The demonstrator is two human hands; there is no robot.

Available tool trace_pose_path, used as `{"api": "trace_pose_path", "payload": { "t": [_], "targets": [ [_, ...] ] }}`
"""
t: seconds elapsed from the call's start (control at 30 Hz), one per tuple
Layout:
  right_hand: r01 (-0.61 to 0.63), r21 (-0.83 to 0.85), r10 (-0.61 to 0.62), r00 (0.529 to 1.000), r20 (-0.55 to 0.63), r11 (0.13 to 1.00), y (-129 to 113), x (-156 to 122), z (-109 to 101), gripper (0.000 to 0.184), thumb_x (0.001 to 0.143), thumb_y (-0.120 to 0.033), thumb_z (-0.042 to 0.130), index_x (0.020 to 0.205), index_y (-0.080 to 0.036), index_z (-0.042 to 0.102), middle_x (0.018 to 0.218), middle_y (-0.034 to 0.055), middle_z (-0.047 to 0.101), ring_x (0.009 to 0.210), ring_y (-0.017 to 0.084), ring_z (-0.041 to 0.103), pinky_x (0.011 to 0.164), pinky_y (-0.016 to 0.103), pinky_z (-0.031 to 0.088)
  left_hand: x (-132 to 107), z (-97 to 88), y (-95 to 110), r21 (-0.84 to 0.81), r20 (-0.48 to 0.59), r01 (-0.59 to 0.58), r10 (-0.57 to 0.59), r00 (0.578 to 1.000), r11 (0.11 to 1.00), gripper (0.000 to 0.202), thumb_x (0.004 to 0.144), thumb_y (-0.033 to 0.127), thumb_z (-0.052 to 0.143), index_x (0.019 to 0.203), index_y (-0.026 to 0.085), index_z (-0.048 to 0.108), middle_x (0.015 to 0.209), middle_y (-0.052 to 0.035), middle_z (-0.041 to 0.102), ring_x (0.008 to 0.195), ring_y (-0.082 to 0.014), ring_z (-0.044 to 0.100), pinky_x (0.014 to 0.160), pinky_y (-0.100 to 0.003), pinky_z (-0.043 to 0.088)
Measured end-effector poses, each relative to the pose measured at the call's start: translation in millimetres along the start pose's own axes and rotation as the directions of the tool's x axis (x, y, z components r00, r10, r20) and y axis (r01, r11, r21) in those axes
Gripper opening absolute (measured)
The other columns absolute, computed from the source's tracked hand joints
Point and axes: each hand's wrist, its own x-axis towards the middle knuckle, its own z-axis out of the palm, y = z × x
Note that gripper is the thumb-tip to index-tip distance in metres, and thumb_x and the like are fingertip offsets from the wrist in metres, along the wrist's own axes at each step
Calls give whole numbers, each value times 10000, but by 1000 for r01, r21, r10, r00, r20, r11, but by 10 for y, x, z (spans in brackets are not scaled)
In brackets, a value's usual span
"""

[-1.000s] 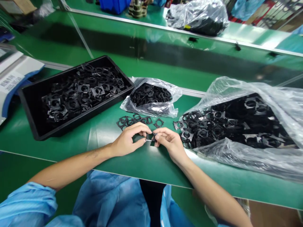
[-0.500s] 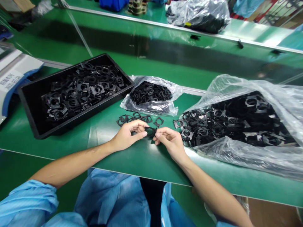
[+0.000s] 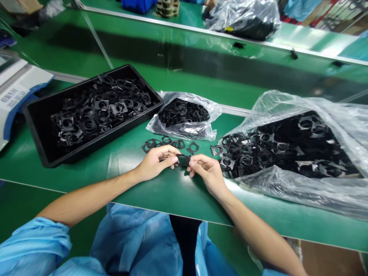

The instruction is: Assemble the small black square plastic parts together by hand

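My left hand (image 3: 156, 163) and my right hand (image 3: 207, 171) meet over the green table (image 3: 172, 191), both pinching one small black plastic ring part (image 3: 182, 159) between their fingertips. Just beyond the hands lie several loose black ring parts (image 3: 166, 144) on the table. Right of my right hand, black square frame parts (image 3: 230, 151) spill from the mouth of a large clear bag (image 3: 301, 149).
A black tray (image 3: 40, 153) of black frame parts stands at the left. A small clear bag (image 3: 184, 117) of rings lies behind the loose parts. A white and blue device (image 3: 14, 92) sits at the far left. Another filled bag (image 3: 244, 19) rests on the far bench.
The hands have risen slightly toward the loose rings and turned the pinched part, which now shows its ring face; the view shifted a little.
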Motion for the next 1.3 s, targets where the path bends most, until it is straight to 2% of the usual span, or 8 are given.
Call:
{"api": "trace_pose_path", "payload": {
  "t": [0.2,0.47,0.97,1.07,1.2,1.3],
  "targets": [
    [3,5,-3,1000,10,1000,5,4,-11,375,721,-511,868,773,-182,695,605,-20,682,479,92,576,515,222,462,14,-6,9,-8,9,18,-18,1000,1000,347,868,455,740,982,129,705,761,-44,744,619,-130,678,635,-242,555],
    [0,-29,-1,1000,-11,1000,-27,-5,5,429,692,-565,861,778,-182,689,568,-28,663,430,90,525,455,231,426,8,7,10,2,-8,1,-1,1000,1000,317,851,428,757,962,135,713,735,-23,709,624,-125,666,636,-238,559],
    [-2,5,2,1000,29,1000,-26,-15,-5,298,786,-439,815,845,-179,681,536,-43,656,366,65,455,380,196,307,8,2,12,53,8,-14,13,1000,999,332,853,457,751,958,145,711,696,-8,669,622,-123,634,602,-228,521],
    [1,7,-1,999,36,1000,-18,-13,-7,304,791,-448,813,842,-182,675,551,-39,665,372,68,471,392,199,336,7,1,19,53,15,-16,15,1000,998,332,857,454,748,959,140,712,663,3,651,596,-114,616,587,-221,507],
    [0,16,-1,1000,16,1000,-17,-13,-2,350,763,-492,834,826,-185,679,584,-25,679,444,100,561,471,231,463,7,1,30,40,17,-19,19,1000,999,322,851,441,758,958,141,720,653,9,642,583,-106,604,576,-212,496],
    [-1,29,1,1000,2,1000,-23,-10,3,377,731,-513,857,827,-184,699,606,-18,686,483,111,595,513,247,508,5,3,28,45,9,-19,18,1000,999,308,844,427,767,952,141,731,678,-3,657,602,-107,602,589,-210,497]
  ]
}}
